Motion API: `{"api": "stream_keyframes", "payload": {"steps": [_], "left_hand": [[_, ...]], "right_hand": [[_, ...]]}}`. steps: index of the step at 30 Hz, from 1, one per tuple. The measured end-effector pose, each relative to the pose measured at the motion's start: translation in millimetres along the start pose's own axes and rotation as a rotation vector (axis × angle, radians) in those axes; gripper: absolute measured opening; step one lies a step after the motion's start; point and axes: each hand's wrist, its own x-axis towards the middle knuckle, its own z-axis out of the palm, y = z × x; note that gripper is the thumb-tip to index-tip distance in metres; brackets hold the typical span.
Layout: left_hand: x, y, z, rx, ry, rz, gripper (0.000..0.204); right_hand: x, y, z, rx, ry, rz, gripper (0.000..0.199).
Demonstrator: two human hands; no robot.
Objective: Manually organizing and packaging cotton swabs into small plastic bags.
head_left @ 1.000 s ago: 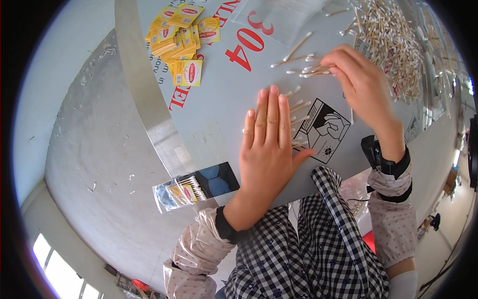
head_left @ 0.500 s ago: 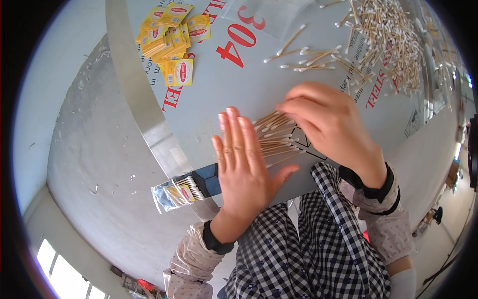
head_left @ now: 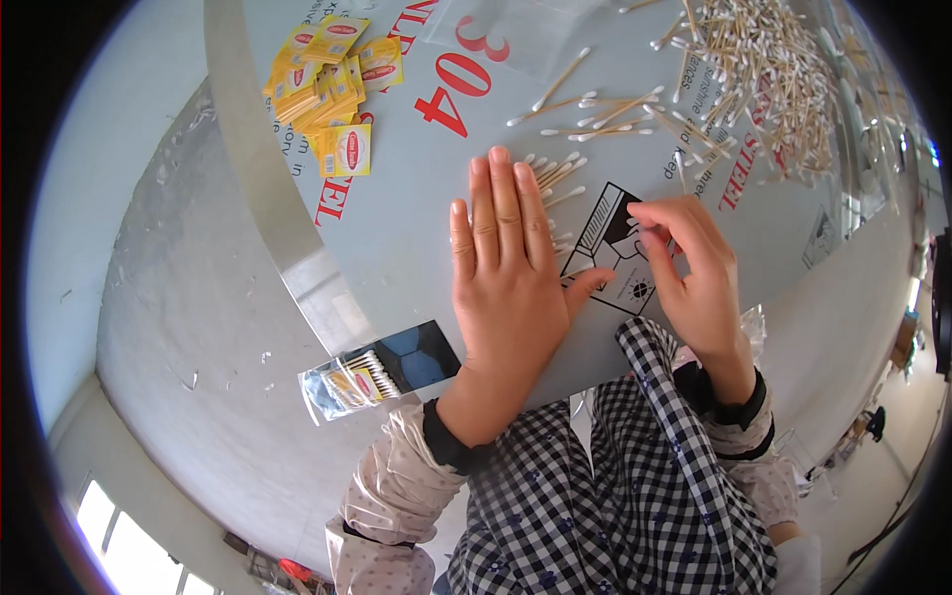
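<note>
Pulled back from the cotton swabs (head_left: 555,178), her right hand (head_left: 694,278) curls loosely empty, while those swabs fan out beneath the left hand's (head_left: 511,268) flat, closed fingertips (head_left: 501,169), pointing up-right.

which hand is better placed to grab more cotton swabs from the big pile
Right, probably. The right hand is free and nearer the big swab pile; the left hand lies flat, fingers together, on a small bunch of swabs.

Small packing workshop, hand-assembly type. Steel surface (head_left: 416,228) w/ protective film on; loose cotton swabs (head_left: 764,69) heaped at 1 o'clock, yellow label cards (head_left: 332,74) stacked at 11, filled swab packet (head_left: 372,375) at 7. Bare concrete floor (head_left: 188,327) below.
</note>
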Motion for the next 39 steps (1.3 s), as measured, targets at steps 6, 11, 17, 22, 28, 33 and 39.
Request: {"api": "stream_keyframes", "payload": {"steps": [6, 11, 17, 22, 28, 33, 39], "left_hand": [[-29.3, 4.8, -4.1, -0.021, -0.123, 0.114, 0.111], [-14.0, -4.0, -4.0, -0.018, -0.102, 0.108, 0.113], [-28.8, -34.1, -36.2, -0.828, 0.131, -0.131, 0.104], [-28.6, -37.7, -25.6, -1.393, 0.286, -0.376, 0.094], [-14.9, -22.2, -15.2, -1.442, 0.406, -0.327, 0.081], [-8.4, -15.5, -13.4, -1.465, 0.374, -0.303, 0.080], [-5.6, -18.6, -11.2, -1.493, 0.430, -0.277, 0.078]], "right_hand": [[28.7, 22.0, -8.4, -0.133, 0.094, -0.120, 0.017], [38.2, 15.7, -2.6, -0.139, 0.095, -0.129, 0.015], [24.5, -3.4, 25.3, 0.748, 0.092, 0.098, 0.023], [22.0, -8.1, 48.7, 0.816, 0.102, 0.010, 0.033], [10.6, -11.8, 59.1, 0.776, 0.116, -0.038, 0.040], [16.9, -16.9, 65.5, 0.790, 0.087, -0.041, 0.046], [27.4, -17.4, 59.4, 0.728, 0.099, -0.043, 0.049]]}}
